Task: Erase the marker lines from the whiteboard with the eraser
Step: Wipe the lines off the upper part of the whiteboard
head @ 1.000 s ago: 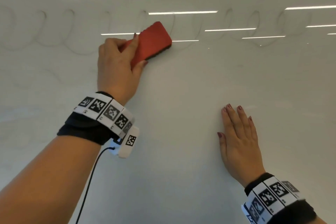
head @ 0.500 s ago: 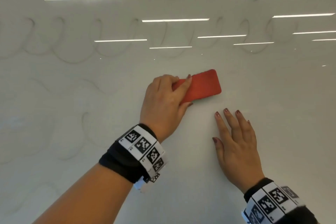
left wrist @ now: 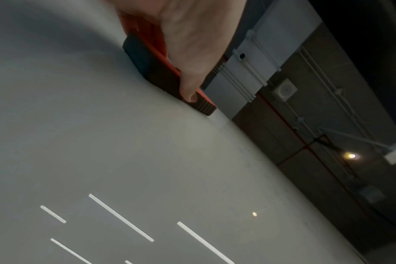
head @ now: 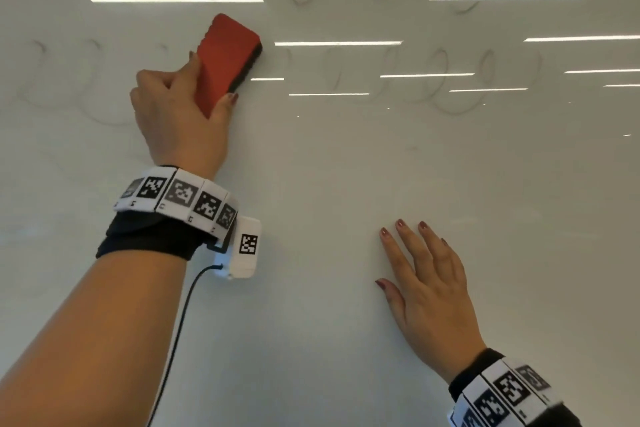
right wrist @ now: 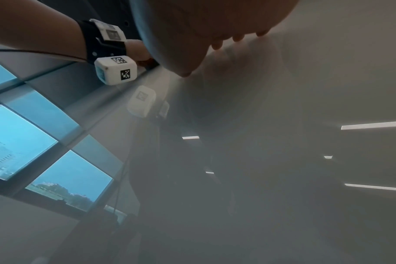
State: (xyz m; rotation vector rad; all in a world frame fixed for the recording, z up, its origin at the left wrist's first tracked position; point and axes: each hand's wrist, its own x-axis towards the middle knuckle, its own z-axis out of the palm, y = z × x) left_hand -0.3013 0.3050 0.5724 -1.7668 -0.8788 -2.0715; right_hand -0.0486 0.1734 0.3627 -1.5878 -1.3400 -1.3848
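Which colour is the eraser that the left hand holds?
The eraser has a red back and a dark pad. The head view shows it best.

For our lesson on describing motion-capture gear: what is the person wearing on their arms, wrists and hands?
Both forearms are bare, with no sleeves. The left wrist has a black fabric wrist strap under a white segmented band of black square-code markers. A small white rounded camera box bearing the same markers hangs from it, trailing a thin black cable. The right wrist wears a matching black-and-white marker band. Fingernails are painted dark red.
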